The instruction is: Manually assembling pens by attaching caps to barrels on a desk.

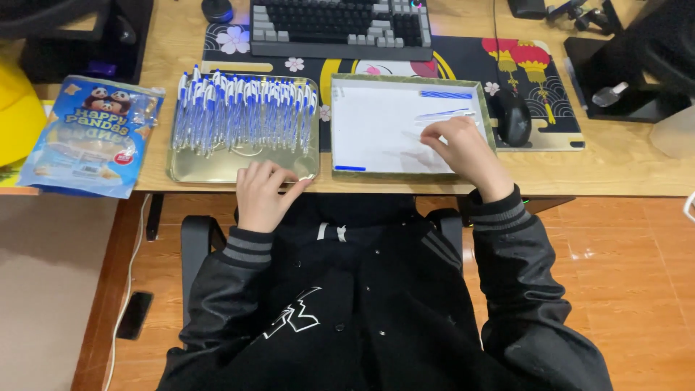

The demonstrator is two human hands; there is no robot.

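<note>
Lighting: bright, even, from overhead; colours well saturated. Glare: pale sheen on white tray (376,123) base, small hotspot on floor tiles (586,253) at right. Shadows: soft, short, under right hand (456,145); dark zone beneath desk (622,170) edge. Blur: slight motion smear at right-hand fingertips, pens nearby streaked. Focus: centre sharp. Distortion: mild wide-angle bend twd edges.
</note>
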